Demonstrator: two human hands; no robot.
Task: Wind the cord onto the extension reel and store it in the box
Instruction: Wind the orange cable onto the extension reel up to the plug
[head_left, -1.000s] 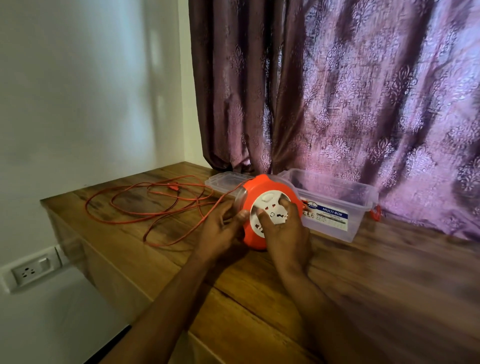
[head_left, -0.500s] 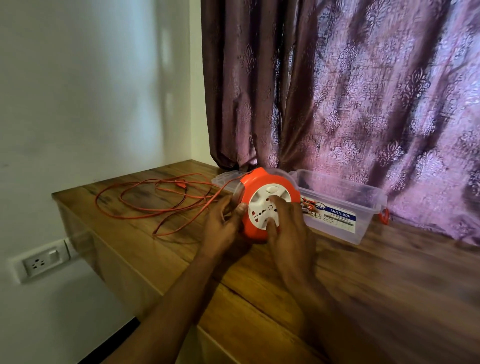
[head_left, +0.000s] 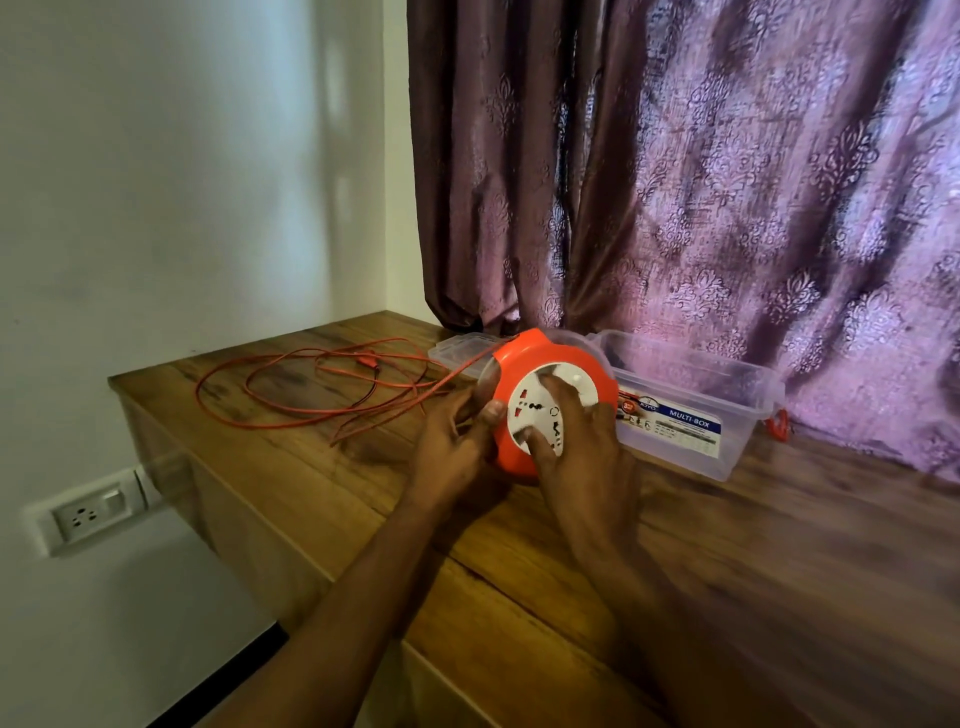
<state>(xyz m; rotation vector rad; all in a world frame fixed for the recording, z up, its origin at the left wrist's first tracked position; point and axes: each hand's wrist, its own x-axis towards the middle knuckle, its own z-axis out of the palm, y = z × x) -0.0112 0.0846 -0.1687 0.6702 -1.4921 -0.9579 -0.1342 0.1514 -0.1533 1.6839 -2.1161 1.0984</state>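
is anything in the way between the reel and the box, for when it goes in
Nothing visible blocks it. The box stands open right behind the reel, its lid off to the left. What remains is the cord, mostly lying loose on the table, while both the left hand and right hand hold the reel.

A wooden table (head_left: 519, 597) with a dark, streaked grain runs from the centre left of the frame to the lower right. On it, at centre left, orange cord (head_left: 311, 389) lies in loose loops. An orange reel (head_left: 524, 364) stands on edge at centre. Just behind it sit a clear plastic box (head_left: 737, 410) and a clear lid (head_left: 457, 348).
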